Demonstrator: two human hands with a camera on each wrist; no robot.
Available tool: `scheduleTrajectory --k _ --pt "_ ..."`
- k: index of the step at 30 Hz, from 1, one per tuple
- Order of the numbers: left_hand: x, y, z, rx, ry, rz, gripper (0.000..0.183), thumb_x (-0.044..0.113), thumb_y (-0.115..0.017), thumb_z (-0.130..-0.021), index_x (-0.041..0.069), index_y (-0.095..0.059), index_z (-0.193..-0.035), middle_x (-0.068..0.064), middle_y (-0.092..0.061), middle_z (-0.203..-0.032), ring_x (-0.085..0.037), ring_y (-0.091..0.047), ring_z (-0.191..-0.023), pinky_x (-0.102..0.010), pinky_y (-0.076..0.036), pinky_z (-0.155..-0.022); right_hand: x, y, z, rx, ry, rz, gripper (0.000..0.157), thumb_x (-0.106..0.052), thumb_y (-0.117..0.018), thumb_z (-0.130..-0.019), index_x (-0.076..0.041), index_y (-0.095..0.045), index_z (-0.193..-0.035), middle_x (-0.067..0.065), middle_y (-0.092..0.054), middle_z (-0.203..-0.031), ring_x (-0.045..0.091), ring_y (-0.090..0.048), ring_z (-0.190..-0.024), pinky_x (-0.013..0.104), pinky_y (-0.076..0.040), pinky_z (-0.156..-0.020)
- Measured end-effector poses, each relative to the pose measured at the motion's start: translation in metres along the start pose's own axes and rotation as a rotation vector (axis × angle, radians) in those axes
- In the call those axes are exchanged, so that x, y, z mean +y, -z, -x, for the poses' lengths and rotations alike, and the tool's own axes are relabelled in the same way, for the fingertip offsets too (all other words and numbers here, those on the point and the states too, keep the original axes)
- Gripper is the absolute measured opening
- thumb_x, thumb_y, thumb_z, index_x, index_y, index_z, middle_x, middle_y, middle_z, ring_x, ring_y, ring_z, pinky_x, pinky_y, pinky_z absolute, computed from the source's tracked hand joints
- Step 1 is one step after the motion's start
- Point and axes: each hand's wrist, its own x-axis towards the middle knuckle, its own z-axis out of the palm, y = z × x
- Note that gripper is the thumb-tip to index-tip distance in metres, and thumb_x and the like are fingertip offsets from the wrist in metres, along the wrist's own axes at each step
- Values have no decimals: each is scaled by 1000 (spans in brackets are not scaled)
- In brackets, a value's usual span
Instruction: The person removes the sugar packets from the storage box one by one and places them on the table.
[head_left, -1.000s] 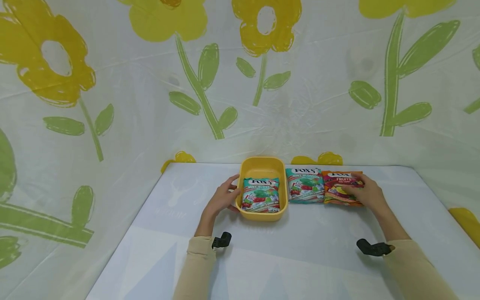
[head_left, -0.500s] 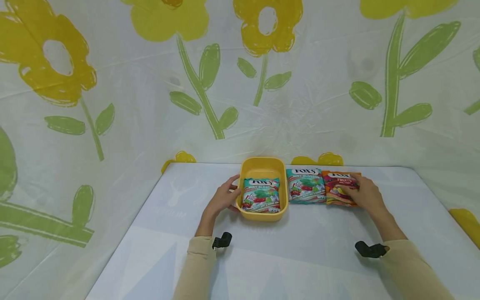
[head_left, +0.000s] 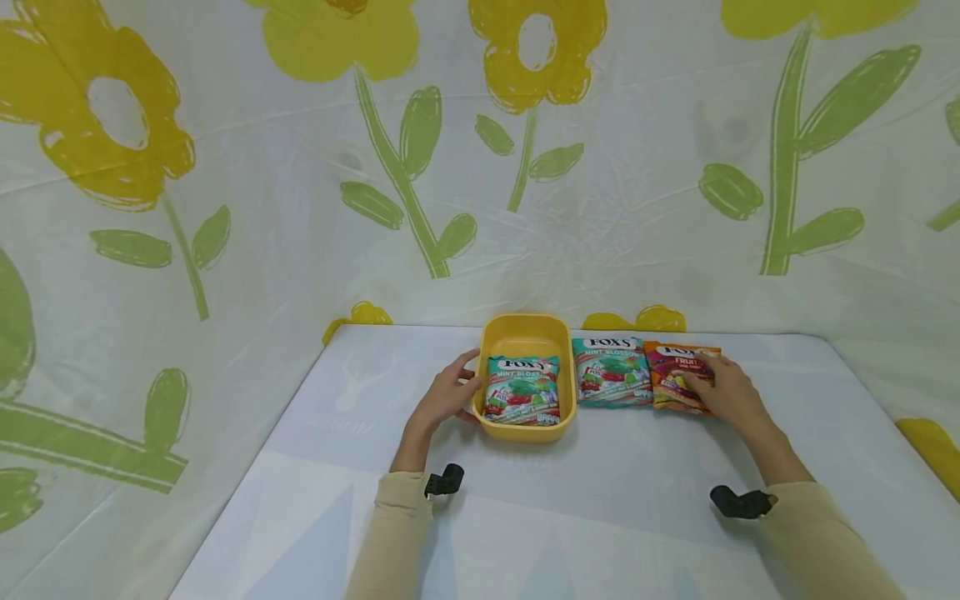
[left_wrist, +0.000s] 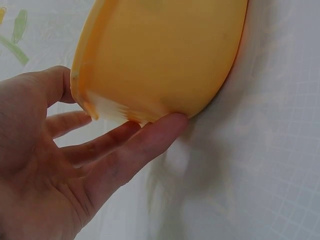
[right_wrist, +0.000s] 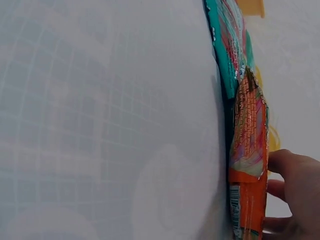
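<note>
A yellow rectangular container [head_left: 525, 435] stands near the table's back edge, with a teal Fox's Mint Blossom candy bag [head_left: 521, 390] inside. My left hand [head_left: 444, 396] touches the container's left side, fingers spread; the left wrist view shows fingertips against the outer wall and one bent finger at the rim. Right of the container a second teal candy bag [head_left: 611, 372] lies flat. Beside it lies an orange-and-purple Fox's Fruits candy bag [head_left: 670, 375], its right part hidden by my right hand [head_left: 733, 390]. In the right wrist view, that hand's fingertips rest on the fruit bag's upper face.
The white table [head_left: 525, 517] ends just behind the container and bags. A flower-printed curtain [head_left: 600, 208] hangs behind it and continues on the left. A black wrist camera [head_left: 446, 481] is worn on each forearm, by the beige sleeves [head_left: 401, 508].
My right hand has moved slightly left on the fruit candy bag, whose right end has shifted a little left and tilted. The left hand and container have stayed in place.
</note>
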Motion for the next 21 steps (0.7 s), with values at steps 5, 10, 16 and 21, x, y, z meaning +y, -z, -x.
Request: scheduleTrajectory --k 5,10,16,21 --pt "-1 0 0 3 5 -11 61 20 -55 -96 25 -34 -153 -19 -55 -130 -29 -64 -98 -40 -63 -56 -2 1 0 -30 -6 22 68 -41 -46 -101 10 -33 -145 49 -26 -141 68 -30 -125 78 -36 -98" --pt "0 -1 -1 6 -1 -9 60 21 -55 -96 26 -35 -152 -18 -55 -129 -29 -65 -97 -40 -62 -55 -5 3 2 -61 -8 43 69 -40 -45 -102 11 -30 -146 49 -23 -142 69 -29 -126 78 -36 -99" --pt "-1 -1 0 5 0 -11 60 21 -55 -96 25 -35 -152 -19 -55 -130 -29 -64 -99 -39 -62 -55 -4 9 3 -92 28 62 69 -39 -47 -100 11 -30 -146 49 -26 -141 67 -30 -126 77 -36 -100" --pt "-2 -1 0 12 5 -13 60 21 -55 -95 24 -35 -152 -19 -55 -130 -30 -64 -100 -39 -63 -56 -4 15 2 -114 51 59 70 -38 -52 -98 11 -34 -144 47 -32 -139 65 -33 -126 75 -36 -101"
